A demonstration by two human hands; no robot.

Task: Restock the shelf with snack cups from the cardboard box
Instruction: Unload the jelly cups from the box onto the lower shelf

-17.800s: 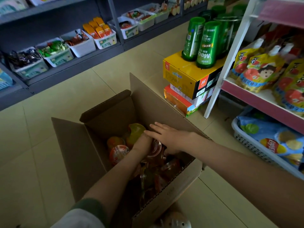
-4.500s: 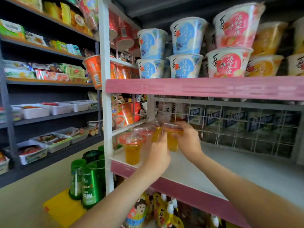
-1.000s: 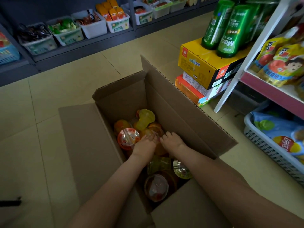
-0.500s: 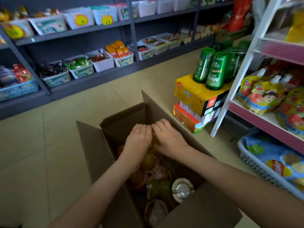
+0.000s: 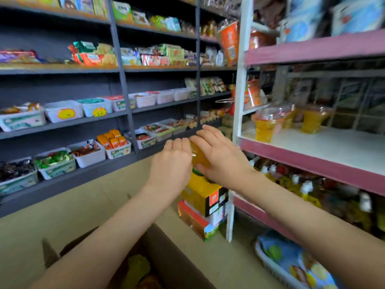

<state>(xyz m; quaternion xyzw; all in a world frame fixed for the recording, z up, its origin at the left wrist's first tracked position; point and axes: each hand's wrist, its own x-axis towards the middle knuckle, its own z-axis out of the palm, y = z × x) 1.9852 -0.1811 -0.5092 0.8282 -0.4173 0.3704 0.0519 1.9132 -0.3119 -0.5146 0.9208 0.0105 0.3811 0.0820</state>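
Both hands are raised in mid-air left of the pink-edged shelf (image 5: pixel 325 161). My left hand (image 5: pixel 171 161) and my right hand (image 5: pixel 218 155) clasp yellow-orange snack cups (image 5: pixel 199 156) between them; how many is hidden by the fingers. On the white shelf board stand several clear cups of yellow jelly (image 5: pixel 265 124), with another further back (image 5: pixel 313 119). The open cardboard box (image 5: pixel 170 261) lies on the floor below my arms, more cups showing inside it.
A white upright post (image 5: pixel 239 84) frames the shelf's left side. Stacked yellow and orange cartons (image 5: pixel 205 201) stand by its foot. A basket of blue packets (image 5: pixel 291 265) sits under the shelf. Dark shelving with white trays (image 5: pixel 89 153) lines the far wall.
Both hands have lifted out of the cardboard box with cups held between them and risen toward the pink shelf. My view has tilted up from the box to the shelves.
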